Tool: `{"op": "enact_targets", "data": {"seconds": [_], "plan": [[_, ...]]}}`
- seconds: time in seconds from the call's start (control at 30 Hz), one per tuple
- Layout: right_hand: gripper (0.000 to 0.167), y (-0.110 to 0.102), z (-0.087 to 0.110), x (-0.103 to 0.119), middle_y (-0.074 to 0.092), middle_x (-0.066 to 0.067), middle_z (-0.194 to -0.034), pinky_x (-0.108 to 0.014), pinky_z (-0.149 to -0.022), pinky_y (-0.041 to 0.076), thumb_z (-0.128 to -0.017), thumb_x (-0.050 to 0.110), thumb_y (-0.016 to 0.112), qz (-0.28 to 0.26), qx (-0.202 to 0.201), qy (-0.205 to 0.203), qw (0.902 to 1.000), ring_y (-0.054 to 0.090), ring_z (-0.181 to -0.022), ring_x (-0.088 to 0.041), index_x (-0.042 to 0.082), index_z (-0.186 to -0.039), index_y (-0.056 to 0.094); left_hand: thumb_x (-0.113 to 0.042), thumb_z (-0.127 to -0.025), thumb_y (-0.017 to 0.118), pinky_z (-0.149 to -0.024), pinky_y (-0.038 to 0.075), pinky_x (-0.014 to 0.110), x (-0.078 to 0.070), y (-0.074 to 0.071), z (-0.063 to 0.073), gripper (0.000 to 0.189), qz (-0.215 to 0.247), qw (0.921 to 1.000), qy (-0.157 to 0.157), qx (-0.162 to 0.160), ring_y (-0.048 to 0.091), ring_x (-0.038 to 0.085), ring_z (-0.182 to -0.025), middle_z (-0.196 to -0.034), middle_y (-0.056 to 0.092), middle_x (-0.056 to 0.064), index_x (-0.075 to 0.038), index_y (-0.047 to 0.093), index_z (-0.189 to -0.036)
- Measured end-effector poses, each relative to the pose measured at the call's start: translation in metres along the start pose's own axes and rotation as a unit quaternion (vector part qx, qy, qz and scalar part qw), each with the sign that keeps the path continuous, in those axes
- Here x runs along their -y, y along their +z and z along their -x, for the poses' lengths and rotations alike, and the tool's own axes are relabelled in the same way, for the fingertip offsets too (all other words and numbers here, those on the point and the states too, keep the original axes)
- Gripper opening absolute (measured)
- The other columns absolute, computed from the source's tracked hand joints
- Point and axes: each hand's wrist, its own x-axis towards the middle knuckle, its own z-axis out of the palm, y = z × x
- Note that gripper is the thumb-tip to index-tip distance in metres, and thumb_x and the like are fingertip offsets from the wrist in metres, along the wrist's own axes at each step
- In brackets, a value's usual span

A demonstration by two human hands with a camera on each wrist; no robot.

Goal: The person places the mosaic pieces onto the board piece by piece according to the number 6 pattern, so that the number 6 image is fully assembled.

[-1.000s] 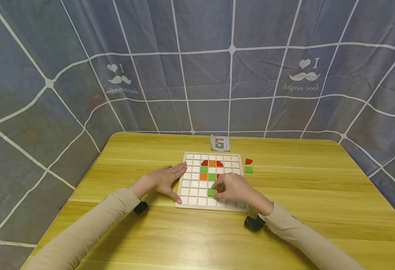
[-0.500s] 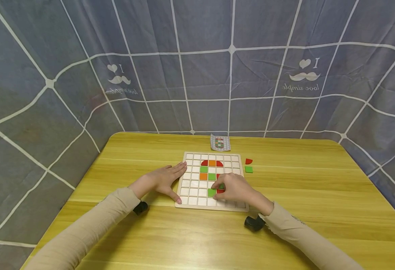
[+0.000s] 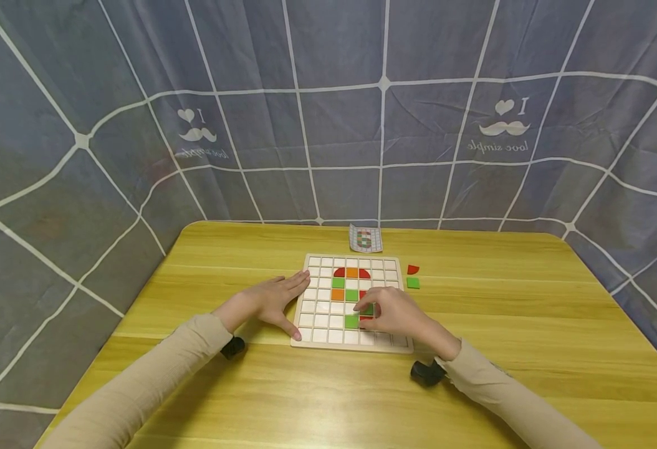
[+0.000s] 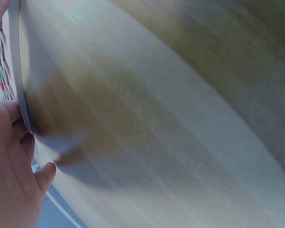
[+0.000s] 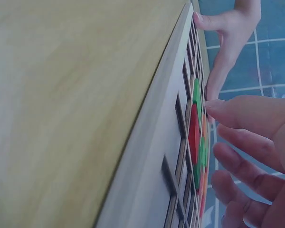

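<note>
A pale wooden grid board (image 3: 351, 348) lies on the table in the head view. My left hand (image 3: 272, 302) is spread along its left edge, thumb at the near corner and fingertips on the frame. Above the board's lower right part is my right hand (image 3: 396, 312), thumb and forefinger parted beside a green square tile (image 3: 351, 322) set in the grid. In the right wrist view no piece shows between the fingers of the right hand (image 5: 261, 142). Other red, orange and green pieces sit in the cells; the right hand partly covers a few, including a red piece (image 5: 194, 135).
Right of the board lie a loose red quarter-round piece (image 3: 413, 270) and a loose green square (image 3: 413, 283). Behind it is a printed pattern card (image 3: 365, 239). A grey curtain (image 3: 340, 125) with white lines hangs past the table's far edge.
The right thumb and forefinger have drawn slightly back to the right from the green square, which stays in its cell. The left hand keeps its place on the board.
</note>
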Motion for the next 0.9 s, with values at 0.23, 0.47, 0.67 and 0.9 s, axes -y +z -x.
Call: {"op": "enact_targets", "data": {"seconds": [0.23,0.47,0.67,0.9], "plan": [[0.017,-0.005,0.005,-0.010,0.070,0.007,-0.091,-0.016,-0.053,0.039,-0.077,0.025,0.079,-0.009,-0.029,0.005,0.9995,0.046,-0.058,0.001,0.020,-0.094,0.077,-0.074,-0.071,0.064,-0.122,0.016,0.048,0.000,0.001,0.000,0.123,0.000,1.0000,0.003,-0.002,0.006,0.024,-0.151,-0.163,-0.001,0.012,-0.004,0.007,-0.155],[0.017,-0.015,0.015,-0.022,0.070,0.004,-0.091,-0.017,-0.051,0.039,-0.080,0.021,0.077,-0.016,-0.060,0.023,0.9978,0.048,-0.061,0.000,0.017,-0.097,0.076,-0.074,-0.070,0.066,-0.122,0.017,0.049,0.000,0.001,0.001,0.124,0.001,0.9999,0.004,-0.011,0.007,0.025,-0.151,-0.163,0.000,0.012,-0.003,0.008,-0.154],[0.019,-0.024,0.024,-0.039,0.069,0.001,-0.087,-0.018,-0.050,0.038,-0.080,0.019,0.077,-0.037,-0.077,0.050,0.9951,0.048,-0.060,-0.004,0.013,-0.099,0.075,-0.073,-0.071,0.065,-0.122,0.017,0.048,0.000,0.001,0.001,0.123,0.001,1.0000,0.005,-0.007,0.006,0.024,-0.151,-0.163,-0.001,0.012,-0.003,0.007,-0.154],[0.024,-0.034,0.030,-0.063,0.072,-0.004,-0.096,-0.020,-0.054,0.041,-0.081,0.015,0.076,-0.055,-0.098,0.085,0.9900,0.057,-0.075,-0.012,0.010,-0.104,0.074,-0.072,-0.073,0.065,-0.122,0.017,0.049,0.001,-0.001,0.002,0.122,0.003,0.9999,0.010,-0.006,0.007,0.026,-0.151,-0.163,0.000,0.014,-0.002,0.008,-0.154]]}}
